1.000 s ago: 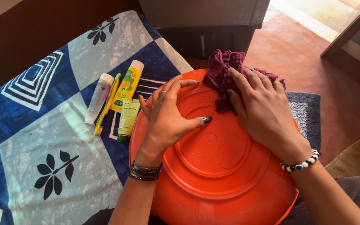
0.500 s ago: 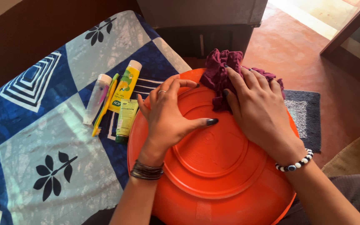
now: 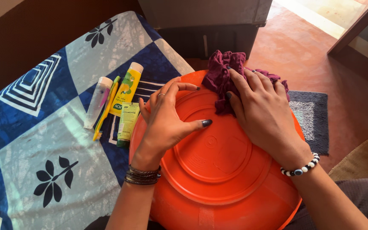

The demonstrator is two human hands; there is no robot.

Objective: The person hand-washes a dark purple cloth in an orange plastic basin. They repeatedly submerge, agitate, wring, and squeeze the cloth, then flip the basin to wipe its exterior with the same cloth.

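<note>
— On top of the upturned round orange plastic basin (image 3: 218, 170), which hand has the crumpled maroon cloth (image 3: 224, 76)?

— The person's right hand (image 3: 260, 110). Its fingers are spread and pressed down on the cloth at the basin's far rim, gripping it against the plastic. The left hand (image 3: 167, 121) holds nothing; it lies open with fingers curled on the raised base ring, bracing the basin.

— Has anything changed over the last second?

— Only a little. The cloth and the right hand have slid slightly toward the left along the far rim, and the left thumb has shifted along the ring. The basin itself sits where it was, bottom up, on the person's lap at the edge of the bed.

— What does that suggest?

— A judgement only: the cloth is being rubbed across the basin's underside, and the stroke is working the far edge while most of the base lies uncovered.

— And beside it?

— On the blue and white patterned bedsheet (image 3: 35, 110) lie a yellow tube (image 3: 126, 87), a small green tube (image 3: 127, 123), a white tube (image 3: 95, 102) and a yellow-green toothbrush (image 3: 106, 108), just left of the basin, untouched.
</note>
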